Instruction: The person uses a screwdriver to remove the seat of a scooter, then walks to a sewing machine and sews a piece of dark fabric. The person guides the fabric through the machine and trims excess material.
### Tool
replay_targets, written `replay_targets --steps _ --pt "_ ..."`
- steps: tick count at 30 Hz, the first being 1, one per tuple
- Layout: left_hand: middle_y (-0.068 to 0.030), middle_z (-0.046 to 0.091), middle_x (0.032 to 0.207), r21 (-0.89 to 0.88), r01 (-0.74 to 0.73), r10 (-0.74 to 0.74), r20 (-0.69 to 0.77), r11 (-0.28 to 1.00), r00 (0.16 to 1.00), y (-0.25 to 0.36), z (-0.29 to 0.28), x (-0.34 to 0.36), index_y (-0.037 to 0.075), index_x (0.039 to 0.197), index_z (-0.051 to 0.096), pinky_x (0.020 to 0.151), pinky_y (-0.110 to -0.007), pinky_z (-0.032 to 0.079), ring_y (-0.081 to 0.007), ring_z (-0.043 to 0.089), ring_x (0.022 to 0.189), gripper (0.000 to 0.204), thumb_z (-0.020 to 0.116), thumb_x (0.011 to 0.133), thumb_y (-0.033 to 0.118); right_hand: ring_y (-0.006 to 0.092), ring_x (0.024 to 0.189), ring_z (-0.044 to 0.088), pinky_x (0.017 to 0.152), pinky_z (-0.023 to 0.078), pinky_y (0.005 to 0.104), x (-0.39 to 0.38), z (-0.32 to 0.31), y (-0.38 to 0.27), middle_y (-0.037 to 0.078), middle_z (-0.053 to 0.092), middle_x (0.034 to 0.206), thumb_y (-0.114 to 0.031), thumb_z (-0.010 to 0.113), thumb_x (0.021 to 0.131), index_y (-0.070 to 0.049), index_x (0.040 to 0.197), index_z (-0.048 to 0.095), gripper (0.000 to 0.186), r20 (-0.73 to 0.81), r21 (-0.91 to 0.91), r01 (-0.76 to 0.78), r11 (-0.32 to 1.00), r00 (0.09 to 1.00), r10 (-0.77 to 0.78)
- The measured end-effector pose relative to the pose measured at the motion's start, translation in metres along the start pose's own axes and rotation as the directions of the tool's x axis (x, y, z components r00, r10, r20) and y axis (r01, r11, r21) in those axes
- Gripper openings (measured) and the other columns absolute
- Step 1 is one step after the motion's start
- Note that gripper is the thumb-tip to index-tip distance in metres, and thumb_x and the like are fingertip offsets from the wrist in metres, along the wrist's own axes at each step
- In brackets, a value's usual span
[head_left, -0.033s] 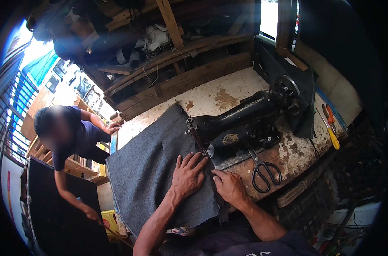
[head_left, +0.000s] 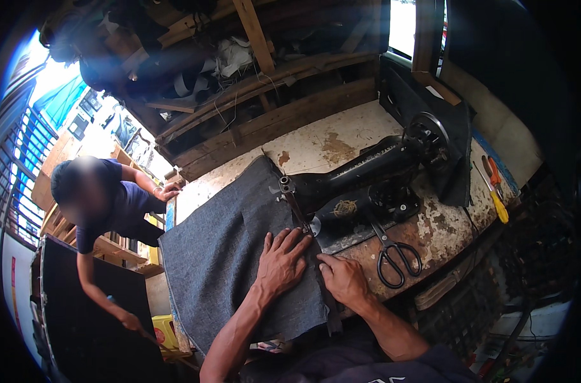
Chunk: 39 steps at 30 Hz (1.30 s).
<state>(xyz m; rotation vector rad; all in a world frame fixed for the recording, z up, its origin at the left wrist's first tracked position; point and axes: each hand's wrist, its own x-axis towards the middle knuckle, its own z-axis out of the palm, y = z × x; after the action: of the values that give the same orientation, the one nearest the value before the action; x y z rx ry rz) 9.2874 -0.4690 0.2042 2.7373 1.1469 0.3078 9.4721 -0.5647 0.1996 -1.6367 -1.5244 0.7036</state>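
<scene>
A dark grey cloth [head_left: 220, 236] lies across the table, with its right edge under the needle end of a black sewing machine [head_left: 361, 166]. My left hand [head_left: 281, 262] rests flat on the cloth just in front of the presser foot [head_left: 307, 228], fingers stretched out. Beside it, my right hand [head_left: 345, 279] is closed at the cloth's right edge, thumb and forefinger on the margin; the curled fingers are partly hidden. Black-handled scissors [head_left: 398, 262] lie to the right of that hand, their blades against the machine's base.
The worn table [head_left: 444, 223] carries a yellow-handled screwdriver [head_left: 498, 205] and an orange-handled tool [head_left: 493, 171] at the right. Dark material [head_left: 453, 172] hangs by the handwheel [head_left: 429, 137]. A co-worker [head_left: 105, 198] leans on the table's left end, beside a black panel [head_left: 99, 306].
The co-worker's lower hand has shifted slightly left. My hands, the cloth and the machine show no visible movement.
</scene>
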Motion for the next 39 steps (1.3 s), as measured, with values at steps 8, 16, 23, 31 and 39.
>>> replay_targets --steps 8,16,23,31,39 --pt "-0.0105 0.051 0.158 0.021 -0.015 0.015 -0.005 1.0 1.0 -0.009 0.0 0.012 0.024 0.152 0.057 0.125 -0.065 0.028 -0.0342 0.043 0.15 0.062 0.067 0.091 0.025 0.0397 0.096 0.075 0.088 0.058 0.0464 0.001 -0.006 -0.008 0.024 0.076 0.104 -0.02 0.068 0.098 -0.003 0.124 0.074 0.031 -0.053 0.027 -0.048 0.999 0.997 0.049" --pt "-0.0084 0.052 0.157 0.065 -0.113 0.114 -0.009 0.991 0.993 -0.013 -0.007 0.015 0.025 0.148 0.061 0.122 -0.067 0.03 -0.0358 0.043 0.149 0.06 0.071 0.09 0.026 0.0354 0.091 0.075 0.084 0.058 0.0445 -0.004 -0.006 -0.012 0.02 0.076 0.102 -0.023 0.072 0.096 -0.005 0.124 0.074 0.034 -0.051 0.056 -0.111 0.992 0.992 0.114" --pt "-0.0074 0.058 0.152 0.018 -0.1 0.1 -0.007 0.995 0.995 0.007 -0.004 0.001 0.018 0.144 0.064 0.123 -0.064 0.03 -0.0333 0.048 0.146 0.055 0.07 0.09 0.025 0.0375 0.099 0.075 0.089 0.058 0.0447 -0.002 -0.005 -0.004 0.023 0.076 0.11 -0.02 0.071 0.096 -0.004 0.123 0.074 0.032 -0.019 0.08 -0.122 0.989 0.992 0.124" --pt "-0.0082 0.058 0.153 -0.009 -0.118 0.118 -0.029 0.993 0.993 -0.001 0.0 0.004 0.018 0.146 0.062 0.125 -0.064 0.029 -0.0325 0.048 0.147 0.056 0.068 0.091 0.024 0.0393 0.094 0.075 0.085 0.059 0.0456 0.005 0.0 -0.003 0.024 0.076 0.104 -0.018 0.07 0.096 -0.002 0.122 0.075 0.031 -0.051 0.074 -0.068 0.995 0.996 0.072" --pt "-0.0108 0.058 0.152 -0.017 -0.097 0.096 -0.05 0.995 0.994 -0.007 -0.001 0.012 0.018 0.144 0.064 0.124 -0.064 0.03 -0.0332 0.048 0.147 0.054 0.069 0.09 0.022 0.0432 0.099 0.073 0.091 0.057 0.0504 0.016 -0.005 -0.011 0.026 0.076 0.105 -0.02 0.067 0.098 -0.001 0.126 0.072 0.034 0.021 0.064 -0.156 0.986 0.988 0.155"
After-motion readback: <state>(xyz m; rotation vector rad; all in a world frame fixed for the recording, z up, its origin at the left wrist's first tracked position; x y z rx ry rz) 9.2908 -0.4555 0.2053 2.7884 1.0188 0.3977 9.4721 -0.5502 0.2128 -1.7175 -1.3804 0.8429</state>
